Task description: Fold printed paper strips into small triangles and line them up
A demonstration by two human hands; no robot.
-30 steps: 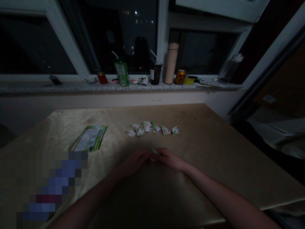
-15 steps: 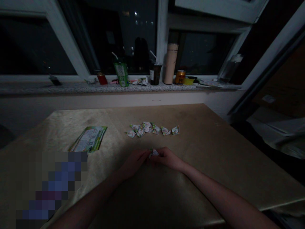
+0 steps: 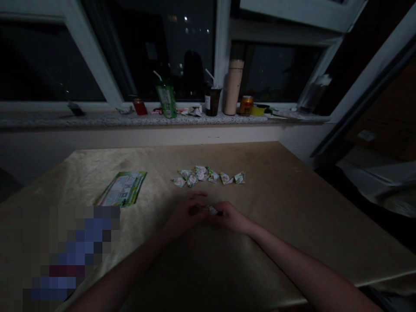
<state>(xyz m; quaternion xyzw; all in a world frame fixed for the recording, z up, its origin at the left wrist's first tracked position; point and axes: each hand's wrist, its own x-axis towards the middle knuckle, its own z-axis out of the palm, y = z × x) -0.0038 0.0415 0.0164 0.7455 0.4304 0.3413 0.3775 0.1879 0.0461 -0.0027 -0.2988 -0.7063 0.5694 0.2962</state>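
Note:
Near the middle of the table, my right hand point(image 3: 231, 216) is closed on a small wrapped candy point(image 3: 212, 210) with a white and green printed wrapper. My left hand point(image 3: 185, 214) meets the candy's left end. Its thumb side pinches there, while its upper fingers are raised and arched over the tabletop. Fingers partly hide the candy. Just beyond my hands lies a loose row of several similar wrapped candies point(image 3: 200, 173), some of them touching, with two set apart on the right point(image 3: 239, 177).
A flat green and white packet point(image 3: 125, 188) lies to the left, beside a blurred-out patch. Behind the tan-covered table point(image 3: 292, 216), the stone windowsill point(image 3: 107, 121) holds a green drink pouch point(image 3: 167, 100), a dark cup with a straw point(image 3: 212, 100), a tall pinkish bottle point(image 3: 233, 86) and small jars.
The upper fingers of my left hand have lifted and spread forward, away from the candy. My right hand stays nearly in place with the candy. The row beyond is unchanged.

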